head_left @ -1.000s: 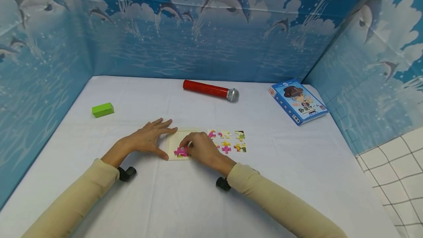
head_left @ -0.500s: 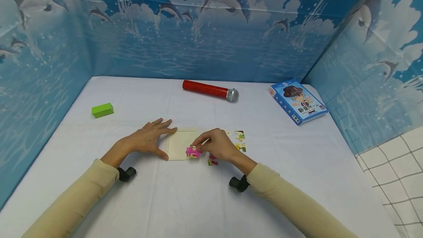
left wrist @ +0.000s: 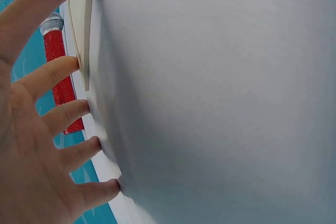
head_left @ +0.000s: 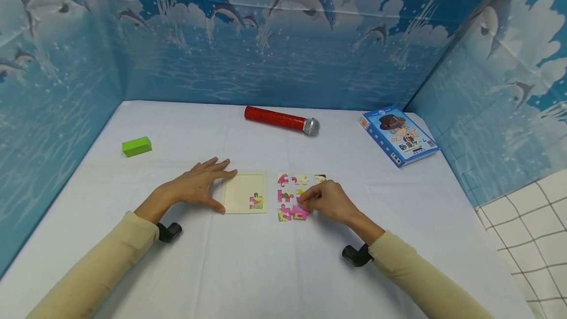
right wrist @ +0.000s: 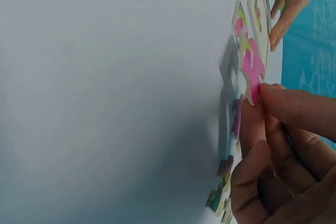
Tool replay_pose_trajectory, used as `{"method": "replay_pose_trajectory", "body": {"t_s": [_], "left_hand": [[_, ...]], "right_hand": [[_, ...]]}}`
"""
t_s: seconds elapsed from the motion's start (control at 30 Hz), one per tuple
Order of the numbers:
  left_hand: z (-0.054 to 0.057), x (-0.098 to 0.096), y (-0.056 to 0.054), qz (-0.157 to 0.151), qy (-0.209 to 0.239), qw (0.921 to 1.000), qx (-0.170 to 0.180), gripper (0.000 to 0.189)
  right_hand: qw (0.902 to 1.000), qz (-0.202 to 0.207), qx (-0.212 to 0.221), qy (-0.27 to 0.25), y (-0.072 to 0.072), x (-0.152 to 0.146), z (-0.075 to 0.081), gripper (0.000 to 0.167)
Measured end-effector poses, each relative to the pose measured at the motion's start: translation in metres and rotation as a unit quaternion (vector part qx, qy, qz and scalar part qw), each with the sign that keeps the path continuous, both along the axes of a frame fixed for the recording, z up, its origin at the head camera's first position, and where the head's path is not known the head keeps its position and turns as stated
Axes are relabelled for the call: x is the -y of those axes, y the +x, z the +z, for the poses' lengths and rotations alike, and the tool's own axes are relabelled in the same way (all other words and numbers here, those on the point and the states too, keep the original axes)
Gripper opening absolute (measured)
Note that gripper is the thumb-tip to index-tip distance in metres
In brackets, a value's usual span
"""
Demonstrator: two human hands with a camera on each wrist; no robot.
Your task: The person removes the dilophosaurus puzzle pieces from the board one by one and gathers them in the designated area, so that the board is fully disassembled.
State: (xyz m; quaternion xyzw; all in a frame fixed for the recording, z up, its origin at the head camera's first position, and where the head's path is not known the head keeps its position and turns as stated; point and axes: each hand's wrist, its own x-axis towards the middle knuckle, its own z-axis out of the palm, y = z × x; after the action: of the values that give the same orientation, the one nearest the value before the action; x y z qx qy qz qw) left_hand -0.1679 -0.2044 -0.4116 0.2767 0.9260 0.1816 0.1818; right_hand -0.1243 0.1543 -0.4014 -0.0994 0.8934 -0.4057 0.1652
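My right hand (head_left: pixel 330 203) pinches a pink puzzle piece (right wrist: pixel 252 69) between thumb and fingers, close over the front of the loose pieces. In the head view, one puzzle piece (head_left: pixel 256 203) lies in the lower right corner of a pale wooden puzzle tray (head_left: pixel 236 191). Spread fingers of my left hand (head_left: pixel 195 188) rest at the tray's left edge, thumb at its near corner and index finger at its far one. Right of the tray lie several loose pieces, among them a pink one (head_left: pixel 283 196) and a yellow and white one (head_left: pixel 302 179); my right hand hides part of them.
A red toy microphone (head_left: pixel 276 118) with a silver head lies at the back of the white table (head_left: pixel 248 270). Back right is a blue game box (head_left: pixel 398 134); a green block (head_left: pixel 137 146) sits at the left. Dolphin-print curtains (head_left: pixel 266 63) surround the table.
The pink puzzle piece, held in my right hand, has moved from the tray rightward over the loose pieces. The piece in the tray's lower right corner has come into view. My left hand stays put.
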Motion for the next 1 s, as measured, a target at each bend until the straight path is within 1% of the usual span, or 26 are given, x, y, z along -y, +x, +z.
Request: {"method": "replay_pose_trajectory", "body": {"t_s": [0.17,0.33,0.43,0.57,0.7,0.83,1.0], "left_hand": [[-0.001,-0.001,0.000,-0.001,0.001,1.0000,0.006,0.104],[-0.002,-0.002,0.001,-0.002,-0.003,1.0000,0.008,0.104],[-0.001,-0.002,0.001,-0.002,-0.005,1.0000,0.005,0.104],[0.000,-0.001,0.001,-0.002,-0.011,0.9999,0.001,0.104],[0.001,-0.001,0.001,-0.002,-0.012,0.9999,-0.002,0.103],[0.001,-0.002,0.001,0.001,-0.010,0.9999,0.003,0.103],[0.002,-0.004,0.004,0.006,-0.006,0.9999,0.011,0.103]], "right_hand": [[0.9997,-0.024,0.003,0.010,0.006,-0.005,-0.008,0.009],[0.9994,-0.035,-0.001,0.006,0.009,-0.006,-0.012,0.010],[0.9994,-0.035,-0.008,0.004,0.009,-0.005,-0.012,0.010],[0.9995,-0.025,-0.018,-0.002,0.009,-0.004,-0.011,0.009],[0.9992,-0.026,-0.030,0.005,0.010,-0.003,-0.011,0.009],[0.9984,-0.029,-0.044,0.017,0.012,-0.003,-0.012,0.009],[0.9968,-0.017,-0.075,0.022,0.012,-0.003,-0.011,0.008]]}}
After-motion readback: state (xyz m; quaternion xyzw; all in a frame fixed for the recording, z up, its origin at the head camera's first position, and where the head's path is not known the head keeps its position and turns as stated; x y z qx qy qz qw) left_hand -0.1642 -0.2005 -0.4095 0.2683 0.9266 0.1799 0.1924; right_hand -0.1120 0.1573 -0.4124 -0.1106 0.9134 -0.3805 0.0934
